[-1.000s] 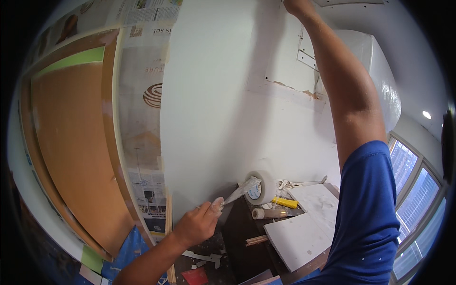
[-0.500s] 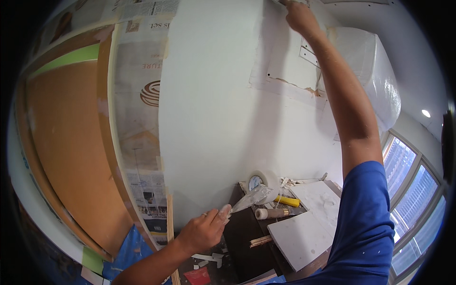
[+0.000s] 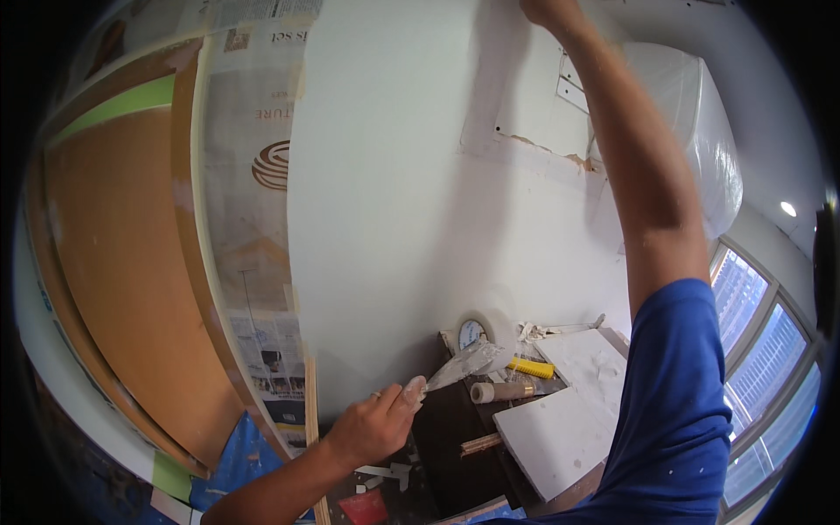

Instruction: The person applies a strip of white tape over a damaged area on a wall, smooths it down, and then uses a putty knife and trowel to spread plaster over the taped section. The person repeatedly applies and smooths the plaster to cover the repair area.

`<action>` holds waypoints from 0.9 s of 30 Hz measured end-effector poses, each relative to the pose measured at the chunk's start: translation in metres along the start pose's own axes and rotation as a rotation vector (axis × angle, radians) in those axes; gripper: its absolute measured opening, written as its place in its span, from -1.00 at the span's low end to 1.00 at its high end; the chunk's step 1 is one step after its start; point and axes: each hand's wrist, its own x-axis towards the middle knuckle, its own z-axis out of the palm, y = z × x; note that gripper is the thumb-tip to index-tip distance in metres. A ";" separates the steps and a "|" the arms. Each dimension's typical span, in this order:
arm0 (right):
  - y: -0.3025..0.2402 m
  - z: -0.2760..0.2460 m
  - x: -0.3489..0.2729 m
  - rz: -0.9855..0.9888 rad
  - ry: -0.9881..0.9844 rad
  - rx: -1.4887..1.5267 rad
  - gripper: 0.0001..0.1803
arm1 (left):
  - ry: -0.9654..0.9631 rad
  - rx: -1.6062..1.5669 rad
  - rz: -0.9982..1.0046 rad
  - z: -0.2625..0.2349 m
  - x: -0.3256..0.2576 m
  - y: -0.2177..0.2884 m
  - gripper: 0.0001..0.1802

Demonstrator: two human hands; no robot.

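My left hand [image 3: 376,430] is closed around the handle of a putty knife [image 3: 464,364], whose wide blade is smeared with whitish filler and points up to the right. White residue also coats my thumb. My right arm stretches up along the white wall [image 3: 376,219], and my right hand [image 3: 548,10] is partly cut off by the top edge. Its fingers look curled, but what they hold lies outside the picture. Below that hand is a rectangular wall patch [image 3: 542,114] with a ragged, torn lower edge.
A tape roll [image 3: 499,337], a yellow-handled tool [image 3: 531,367] and a cardboard-like tube [image 3: 503,391] lie near white boards [image 3: 560,442] on a dark surface. A plastic-wrapped unit [image 3: 700,131] hangs at right. Newspaper masking [image 3: 249,210] borders an orange-brown door [image 3: 122,280] at left.
My right hand has moved up, so more of it is cut off by the top edge, and the tool tip seen there before is out of view. My left hand stays nearly still.
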 end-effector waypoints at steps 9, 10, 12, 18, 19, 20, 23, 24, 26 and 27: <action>-0.011 0.022 -0.136 -0.170 0.072 0.125 -0.40 | 0.057 -0.060 0.018 0.004 0.008 -0.001 -0.43; -0.008 0.017 -0.138 -0.182 0.046 0.148 -0.42 | 0.050 -0.058 0.020 0.004 0.009 -0.001 -0.44; 0.007 0.003 -0.113 -0.098 -0.008 0.136 -0.39 | 0.042 -0.050 0.018 0.004 0.010 -0.003 -0.44; 0.025 -0.029 -0.001 0.079 0.089 0.137 -0.39 | 0.023 -0.028 0.015 0.010 0.009 -0.006 -0.45; 0.025 -0.022 0.013 0.089 0.095 0.134 -0.39 | 0.026 -0.020 0.019 0.011 0.007 -0.007 -0.45; 0.026 -0.017 0.023 0.102 0.101 0.130 -0.39 | 0.027 -0.010 0.025 0.012 0.006 -0.007 -0.46; 0.032 -0.008 0.036 0.077 0.059 0.074 -0.39 | 0.003 0.020 0.019 0.009 0.005 -0.005 -0.46; 0.037 -0.004 0.032 0.073 0.059 0.061 -0.39 | 0.005 0.022 0.022 0.009 0.007 -0.005 -0.45; 0.039 -0.004 0.018 0.076 0.016 0.050 -0.42 | 0.014 0.014 0.038 0.010 0.010 -0.006 -0.44; 0.026 0.000 0.005 0.079 -0.019 0.090 -0.44 | 0.029 0.013 0.013 0.009 0.007 -0.007 -0.43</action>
